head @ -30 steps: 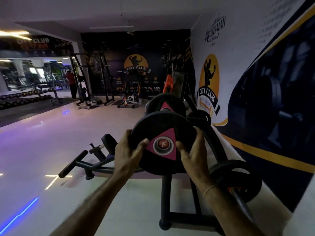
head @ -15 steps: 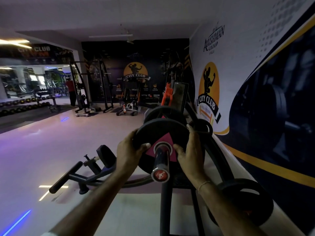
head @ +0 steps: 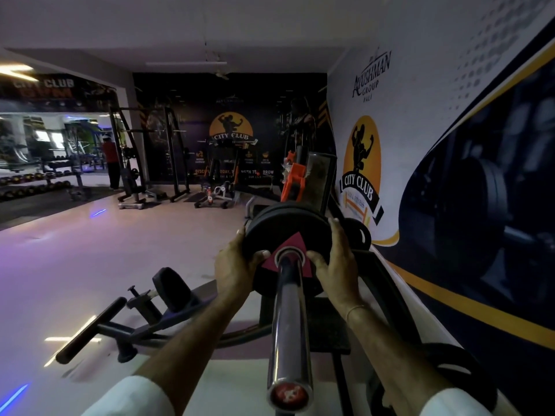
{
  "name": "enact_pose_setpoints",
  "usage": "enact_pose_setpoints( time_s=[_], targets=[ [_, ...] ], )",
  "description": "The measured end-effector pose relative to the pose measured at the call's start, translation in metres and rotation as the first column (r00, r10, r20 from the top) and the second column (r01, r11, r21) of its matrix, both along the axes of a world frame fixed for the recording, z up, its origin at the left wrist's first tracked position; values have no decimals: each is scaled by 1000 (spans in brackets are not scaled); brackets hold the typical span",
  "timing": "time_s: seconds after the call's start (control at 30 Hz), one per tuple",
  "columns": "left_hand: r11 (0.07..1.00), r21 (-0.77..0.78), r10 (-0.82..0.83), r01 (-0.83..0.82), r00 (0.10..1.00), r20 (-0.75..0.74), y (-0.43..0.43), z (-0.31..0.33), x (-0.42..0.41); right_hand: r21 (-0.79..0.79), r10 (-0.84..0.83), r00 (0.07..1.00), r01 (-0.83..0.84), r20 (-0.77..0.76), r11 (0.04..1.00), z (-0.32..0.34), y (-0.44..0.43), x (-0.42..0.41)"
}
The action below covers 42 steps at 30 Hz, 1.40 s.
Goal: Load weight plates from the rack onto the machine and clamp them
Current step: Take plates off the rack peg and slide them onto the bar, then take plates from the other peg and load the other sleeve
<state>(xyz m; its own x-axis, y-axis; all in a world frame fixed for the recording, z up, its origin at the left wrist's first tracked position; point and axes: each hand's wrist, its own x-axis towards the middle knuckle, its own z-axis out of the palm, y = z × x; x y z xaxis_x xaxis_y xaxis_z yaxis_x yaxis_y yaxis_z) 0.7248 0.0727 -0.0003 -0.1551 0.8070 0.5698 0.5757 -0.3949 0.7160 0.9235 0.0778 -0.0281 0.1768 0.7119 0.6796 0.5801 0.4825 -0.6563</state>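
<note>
Dim gym, black weight plate (head: 288, 232) threaded on a chrome bar sleeve (head: 289, 331), left hand (head: 237, 270) and right hand (head: 338, 262) each with grip pressed around the plate's rim, thumbs on its face

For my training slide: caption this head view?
Both hands, left hand and right hand, push a black weight plate along the chrome sleeve.

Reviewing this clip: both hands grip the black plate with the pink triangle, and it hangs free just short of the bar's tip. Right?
Not quite. In the head view both hands, left hand and right hand, grip the black plate, but it is already threaded on the bar, far from its tip.
</note>
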Motion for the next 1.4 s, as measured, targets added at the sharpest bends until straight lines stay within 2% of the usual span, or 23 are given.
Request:
enact_pose_setpoints(
  time_s=[0.2, 0.47, 0.7, 0.83, 0.97, 1.1, 1.23, 1.4],
  targets=[
    [1000, 2, -21, 21, 1000, -14, 26, 0, 2, -59, -2, 999, 0, -37, 998, -4, 19, 4],
    [999, -35, -10, 9, 999, -32, 32, 0, -2, -40, 12, 999, -14, -45, 999, -2, 25, 5],
    [984, -179, -26, -14, 976, -218, 3, 27, -8, -189, -25, 997, 39, 74, 981, 33, -9, 2],
    [992, -76, 76, -103, 953, -292, -29, 45, -29, -132, 13, 991, 5, 133, 991, 72, -45, -18],
    [991, 10, 130, -135, 929, -346, -68, 58, -71, -140, 100, 976, -73, 195, 987, 109, -75, -61],
    [980, 23, 194, -198, 923, -333, -101, 55, -134, -160, 216, 959, -188, 183, 969, 112, -105, -126],
    [959, -4, 267, -284, 906, -327, -127, 30, -214, -161, 298, 943, -274, 146, 948, 71, -119, -205],
    [923, -68, 321, -380, 854, -409, -156, -27, -329, -263, 382, 918, -345, 104, 901, -12, -123, -321]
  ],
)
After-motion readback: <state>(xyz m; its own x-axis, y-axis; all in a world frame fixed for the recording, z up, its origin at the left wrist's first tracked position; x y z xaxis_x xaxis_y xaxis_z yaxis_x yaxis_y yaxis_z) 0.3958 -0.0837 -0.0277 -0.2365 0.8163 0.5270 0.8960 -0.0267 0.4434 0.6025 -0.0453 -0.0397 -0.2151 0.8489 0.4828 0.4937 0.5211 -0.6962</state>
